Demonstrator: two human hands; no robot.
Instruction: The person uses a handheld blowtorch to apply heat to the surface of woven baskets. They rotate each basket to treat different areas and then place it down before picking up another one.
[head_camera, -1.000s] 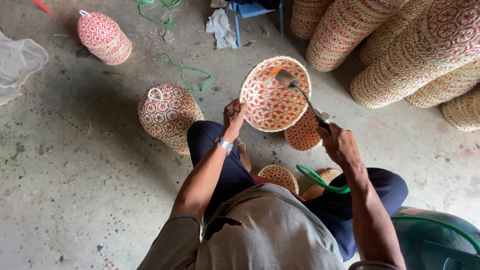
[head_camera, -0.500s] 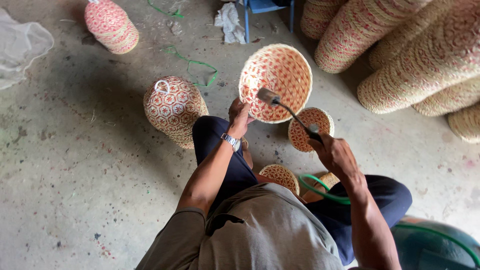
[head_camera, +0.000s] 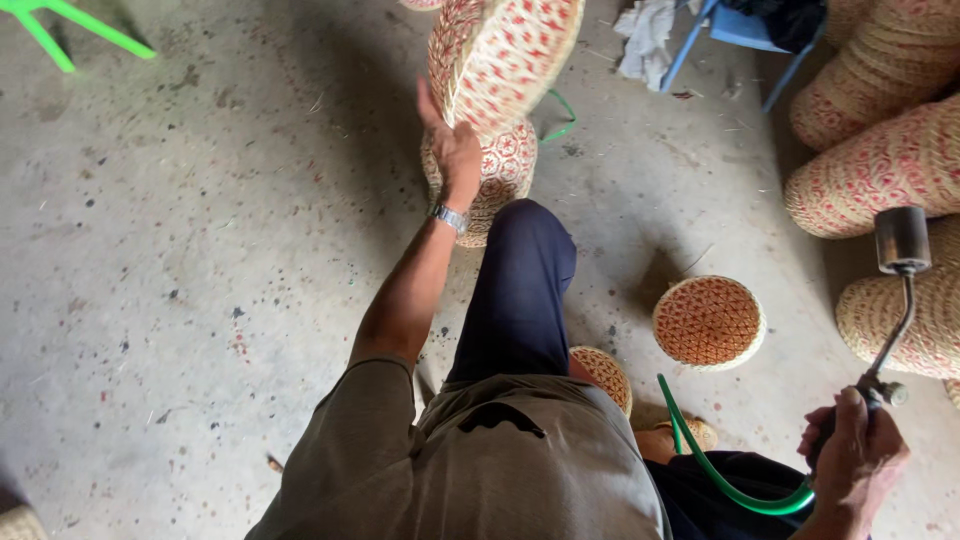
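Lifted leftward: left hand grips woven basket; right hand (low) clenches torch.

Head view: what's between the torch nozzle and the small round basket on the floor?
Bare concrete floor only. In the head view nothing lies between the torch nozzle, held by the right hand, and the small round basket.

No packages, labels, signs or screens show anywhere in this view.
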